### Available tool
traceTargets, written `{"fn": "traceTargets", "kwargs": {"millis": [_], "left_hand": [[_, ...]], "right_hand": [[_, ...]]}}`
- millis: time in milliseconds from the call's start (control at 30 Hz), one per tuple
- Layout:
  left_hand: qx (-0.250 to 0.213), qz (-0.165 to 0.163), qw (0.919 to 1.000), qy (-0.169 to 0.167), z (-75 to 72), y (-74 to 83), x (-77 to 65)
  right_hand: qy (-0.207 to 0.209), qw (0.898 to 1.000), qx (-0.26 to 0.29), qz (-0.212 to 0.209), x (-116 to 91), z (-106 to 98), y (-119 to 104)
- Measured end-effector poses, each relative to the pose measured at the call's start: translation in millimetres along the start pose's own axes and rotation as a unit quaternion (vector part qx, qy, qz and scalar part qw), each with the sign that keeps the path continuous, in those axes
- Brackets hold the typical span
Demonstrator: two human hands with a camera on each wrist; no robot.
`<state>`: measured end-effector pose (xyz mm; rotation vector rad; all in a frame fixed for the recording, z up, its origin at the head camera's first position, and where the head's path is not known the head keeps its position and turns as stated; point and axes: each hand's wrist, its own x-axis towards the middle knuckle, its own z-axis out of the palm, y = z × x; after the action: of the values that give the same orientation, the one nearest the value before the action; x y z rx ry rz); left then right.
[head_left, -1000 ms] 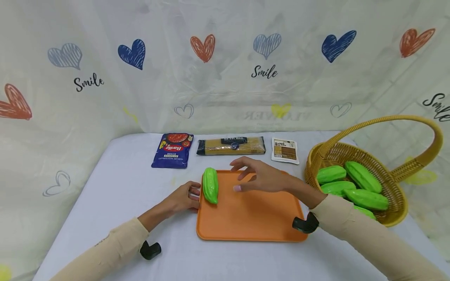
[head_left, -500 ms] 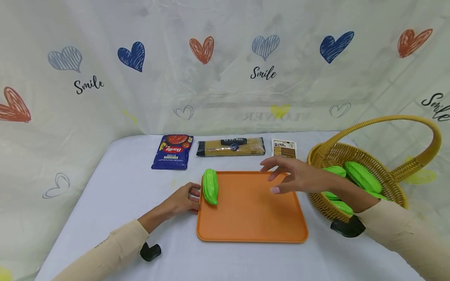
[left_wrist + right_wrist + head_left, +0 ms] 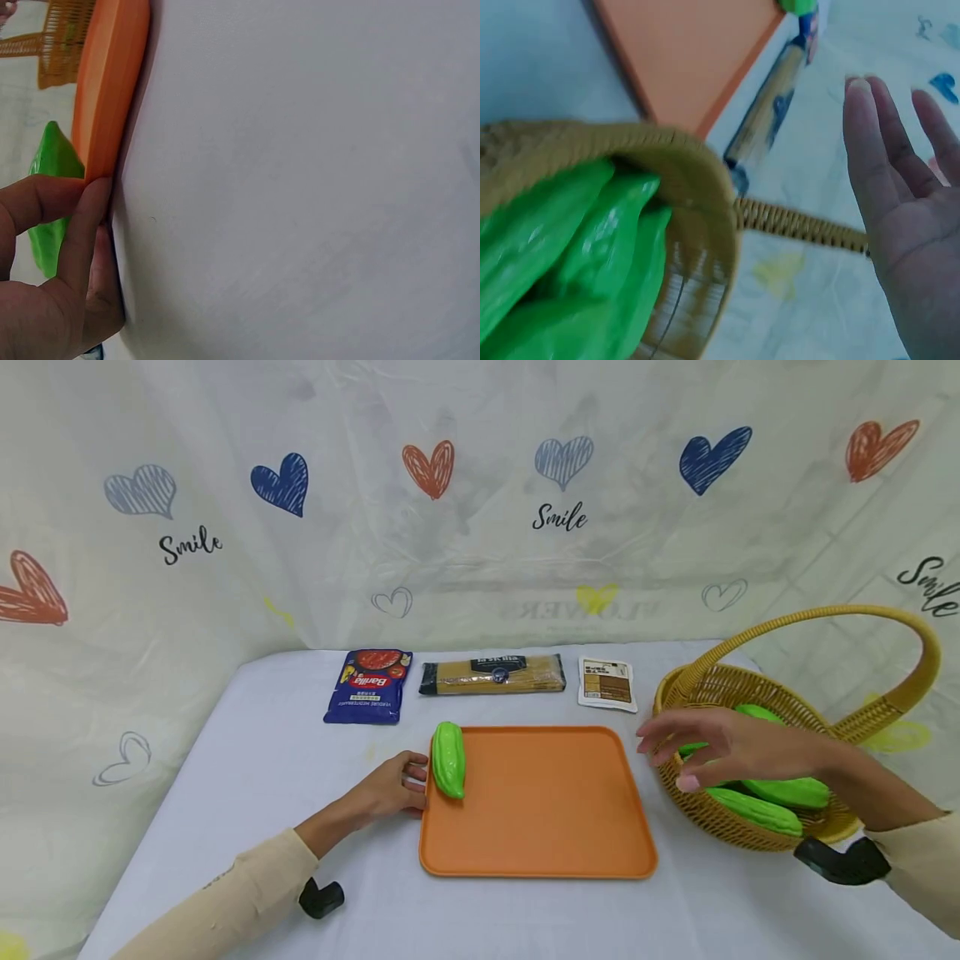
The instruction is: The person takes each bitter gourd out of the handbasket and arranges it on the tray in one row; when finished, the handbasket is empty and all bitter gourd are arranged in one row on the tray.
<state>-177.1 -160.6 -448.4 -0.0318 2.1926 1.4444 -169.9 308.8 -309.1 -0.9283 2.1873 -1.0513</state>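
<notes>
An orange tray (image 3: 537, 802) lies on the white table, with one green bitter melon (image 3: 448, 760) along its left side. My left hand (image 3: 393, 782) grips the tray's left rim; in the left wrist view its fingertips (image 3: 96, 191) pinch the edge, beside the bitter melon. Over the near left part of the wicker basket (image 3: 720, 831) hovers my right hand (image 3: 723, 745), fingers loosely bent and holding nothing. Several more bitter melons (image 3: 592, 247) lie inside the basket, partly hidden by that hand in the head view.
Behind the tray lie a blue Barilla sauce pouch (image 3: 367, 687), a long pack of spaghetti (image 3: 492, 675) and a small white-and-brown sachet (image 3: 607, 683). The basket's tall arched handle (image 3: 847, 610) rises at the right. A curtain printed with hearts (image 3: 480, 510) hangs behind the table.
My right hand has moved from above the tray rightward to the basket, with nothing in it. The left hand stays at the tray's rim, and the bitter melon there has not moved.
</notes>
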Motion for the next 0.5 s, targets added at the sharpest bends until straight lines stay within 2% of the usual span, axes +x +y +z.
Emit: {"fn": "traceTargets", "kwargs": {"millis": [133,300,367,500], "left_hand": [[0.005,0.000,1.0000,-0.008,-0.7,2.3,-1.6],[0.009,-0.003,0.9999,-0.010,-0.1,3.8,-2.6],[0.010,-0.003,0.9999,-0.010,0.0,3.7,-2.3],[0.012,-0.003,0.9999,-0.011,-0.1,2.9,-2.0]], "right_hand": [[-0.014,0.999,0.007,0.028,-20.1,-10.3,6.3],[-0.035,0.997,0.032,0.053,-34.9,-25.8,19.6],[-0.034,0.996,0.039,0.067,-37.4,-32.6,25.3],[-0.013,0.993,0.011,0.119,-39.8,-47.2,36.2]]}}
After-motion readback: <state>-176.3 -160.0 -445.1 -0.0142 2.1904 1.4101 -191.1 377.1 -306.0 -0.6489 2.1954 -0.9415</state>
